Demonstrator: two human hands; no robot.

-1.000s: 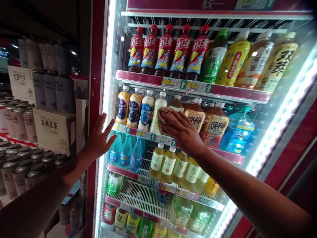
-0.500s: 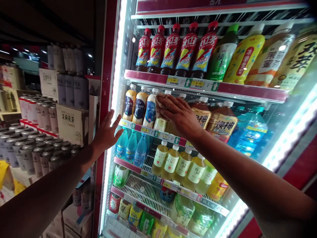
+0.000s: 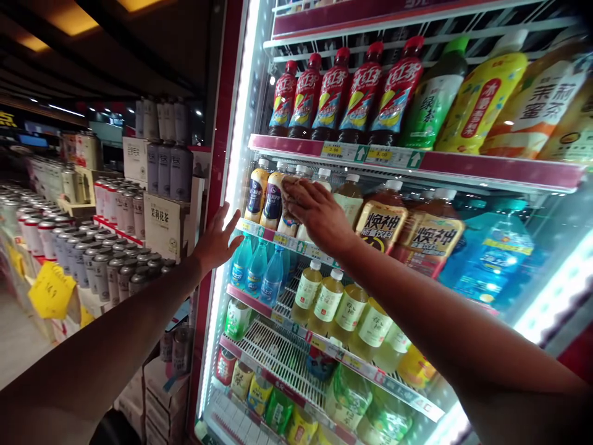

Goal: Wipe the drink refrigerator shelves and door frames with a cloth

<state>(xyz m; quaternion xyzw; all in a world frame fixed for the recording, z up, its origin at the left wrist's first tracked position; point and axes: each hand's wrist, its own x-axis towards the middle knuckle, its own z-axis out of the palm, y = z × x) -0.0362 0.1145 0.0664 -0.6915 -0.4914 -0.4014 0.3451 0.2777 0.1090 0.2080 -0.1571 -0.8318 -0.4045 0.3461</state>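
My right hand (image 3: 319, 213) lies over a crumpled brownish cloth (image 3: 288, 193), apparently pressed to the glass front of the drinks cooler. Behind the cloth and fingers are small bottles with dark blue labels (image 3: 272, 201), one of them partly hidden. My left hand (image 3: 217, 238), fingers spread and holding nothing, is at the cooler's lit left edge (image 3: 221, 272); whether it touches the glass I cannot tell. Just right of it, blue bottles (image 3: 256, 272) stand on the shelf below.
Red-capped tea bottles (image 3: 336, 96) line the upper shelf, with larger bottles to their right. Pale-labelled bottles (image 3: 328, 303) and a wire rack (image 3: 273, 346) are lower. Left of the cooler, rows of canisters (image 3: 99, 266) and boxes (image 3: 162, 225) stand on a display with yellow tags (image 3: 52, 290).
My right hand and the cloth have slid left across the bottles, from the fourth small bottle to about the third. My left hand keeps its place by the cooler edge; the view has shifted left.
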